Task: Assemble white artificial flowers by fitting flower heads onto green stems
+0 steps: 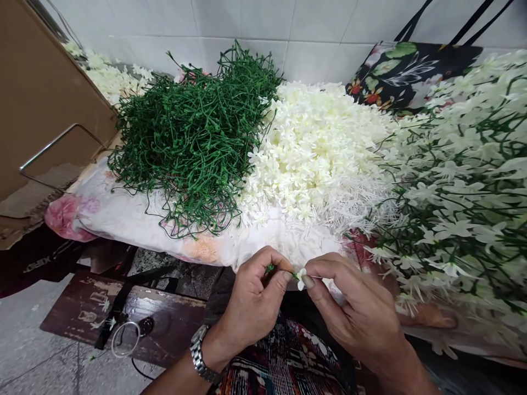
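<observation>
My left hand [259,296], with a metal watch on its wrist, pinches a green plastic stem [295,276] between thumb and forefinger. At the stem's tip sits a small white artificial flower [302,280], which my right hand [354,302] grips by thumb and forefinger. Both hands meet over my lap, just in front of the cloth's near edge. Beyond them lie a tangled heap of green plastic stems [197,126] on the left and a pile of loose white flower heads [308,142] in the middle. Thin white strands [358,206] lie at that pile's near side.
White flowers on green stems [457,203] are massed at the right. A floral bag [411,77] leans on the tiled wall. Left are a cardboard box [45,99] and a bent metal rod [49,148]. A brown wooden bench [173,312] stands below the floral cloth [135,219].
</observation>
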A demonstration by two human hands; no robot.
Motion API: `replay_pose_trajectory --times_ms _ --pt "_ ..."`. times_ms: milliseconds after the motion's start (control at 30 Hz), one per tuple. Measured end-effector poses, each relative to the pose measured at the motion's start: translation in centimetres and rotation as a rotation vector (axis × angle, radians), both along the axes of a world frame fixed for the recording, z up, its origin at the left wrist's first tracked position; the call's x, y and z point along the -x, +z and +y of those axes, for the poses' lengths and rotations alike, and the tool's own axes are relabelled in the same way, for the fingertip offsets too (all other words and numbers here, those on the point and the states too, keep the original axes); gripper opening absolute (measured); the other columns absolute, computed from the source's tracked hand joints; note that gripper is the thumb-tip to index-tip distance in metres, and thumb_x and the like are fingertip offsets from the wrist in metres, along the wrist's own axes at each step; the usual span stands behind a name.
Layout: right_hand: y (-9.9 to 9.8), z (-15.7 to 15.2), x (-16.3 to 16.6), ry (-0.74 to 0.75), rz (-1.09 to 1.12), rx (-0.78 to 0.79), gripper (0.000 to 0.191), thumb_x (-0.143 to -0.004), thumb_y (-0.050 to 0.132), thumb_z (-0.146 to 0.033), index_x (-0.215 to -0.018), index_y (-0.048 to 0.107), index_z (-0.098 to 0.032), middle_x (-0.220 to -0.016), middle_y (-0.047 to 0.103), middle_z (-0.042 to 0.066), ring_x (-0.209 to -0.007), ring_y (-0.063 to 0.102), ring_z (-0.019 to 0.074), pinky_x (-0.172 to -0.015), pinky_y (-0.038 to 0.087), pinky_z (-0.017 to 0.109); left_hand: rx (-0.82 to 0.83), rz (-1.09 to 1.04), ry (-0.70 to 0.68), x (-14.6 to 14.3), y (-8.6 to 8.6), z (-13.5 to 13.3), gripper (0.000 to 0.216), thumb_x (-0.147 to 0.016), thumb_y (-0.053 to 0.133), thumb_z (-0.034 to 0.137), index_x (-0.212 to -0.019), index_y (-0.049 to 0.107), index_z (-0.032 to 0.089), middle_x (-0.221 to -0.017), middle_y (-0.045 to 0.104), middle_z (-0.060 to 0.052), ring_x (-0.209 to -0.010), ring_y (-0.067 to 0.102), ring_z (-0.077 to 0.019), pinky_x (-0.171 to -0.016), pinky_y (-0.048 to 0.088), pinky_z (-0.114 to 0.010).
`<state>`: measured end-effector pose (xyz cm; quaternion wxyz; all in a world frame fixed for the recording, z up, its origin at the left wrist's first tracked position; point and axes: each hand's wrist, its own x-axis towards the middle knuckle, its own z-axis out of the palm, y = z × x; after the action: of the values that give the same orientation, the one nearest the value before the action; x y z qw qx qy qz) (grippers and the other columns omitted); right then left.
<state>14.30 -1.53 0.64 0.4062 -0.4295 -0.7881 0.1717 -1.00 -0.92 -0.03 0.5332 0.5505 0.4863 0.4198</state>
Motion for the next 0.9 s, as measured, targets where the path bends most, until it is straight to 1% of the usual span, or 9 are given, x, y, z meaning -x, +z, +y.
replay_pose_trajectory --times_ms 100,233,467,633,900 --pt "-0.5 0.1 0.1 -0.014 0.017 0.004 0.011 -0.087 0.05 -0.007 -0.089 0.051 -0.017 -0.073 0.058 0.002 -0.066 0.056 0.01 -0.06 0.046 0.02 0.033 -0.021 0.022 -0.4 -0.2 0.1 0.012 -0.082 0.049 0.018 -0.071 0.051 0.018 -0.063 0.047 0.004 -0.06 0.041 -0.0104 -0.056 0.034 -0.021" --pt "-1.1 0.2 0.4 -0.044 0.058 0.011 0.012 -0.087 0.049 -0.007 -0.089 0.051 -0.018 -0.072 0.057 0.0 -0.064 0.055 0.0087 -0.057 0.045 0.018 0.048 -0.034 0.032 -0.8 -0.3 0.2 0.012 -0.081 0.048 0.017 -0.069 0.049 0.018 -0.062 0.046 0.004 -0.058 0.04 -0.0102 -0.055 0.034 -0.021" --pt "-2.1 0.4 0.5 -0.059 0.146 0.085 0.011 -0.087 0.049 -0.008 -0.088 0.051 -0.019 -0.071 0.055 -0.001 -0.061 0.054 0.0071 -0.056 0.045 0.016 -0.005 -0.014 0.016 -0.9 -0.9 0.6 0.014 -0.082 0.046 0.015 -0.069 0.048 0.018 -0.062 0.043 0.005 -0.057 0.038 -0.0095 -0.057 0.034 -0.022" --pt "-2.7 0.5 0.6 -0.049 0.204 0.139 0.012 -0.087 0.047 -0.008 -0.088 0.051 -0.02 -0.073 0.056 -0.001 -0.063 0.055 0.0074 -0.057 0.047 0.016 -0.025 -0.005 0.019 -0.9 -1.0 0.6 0.013 -0.082 0.046 0.014 -0.069 0.048 0.018 -0.062 0.044 0.005 -0.057 0.039 -0.0093 -0.057 0.034 -0.021" --pt "-2.8 0.8 0.8 -0.057 0.186 0.097 0.012 -0.085 0.049 -0.008 -0.085 0.052 -0.02 -0.07 0.057 -0.001 -0.06 0.056 0.0088 -0.053 0.047 0.017 -0.048 0.027 0.052 -1.3 -1.1 0.5 0.015 -0.081 0.045 0.011 -0.067 0.047 0.018 -0.061 0.044 0.005 -0.057 0.039 -0.0092 -0.056 0.035 -0.02"
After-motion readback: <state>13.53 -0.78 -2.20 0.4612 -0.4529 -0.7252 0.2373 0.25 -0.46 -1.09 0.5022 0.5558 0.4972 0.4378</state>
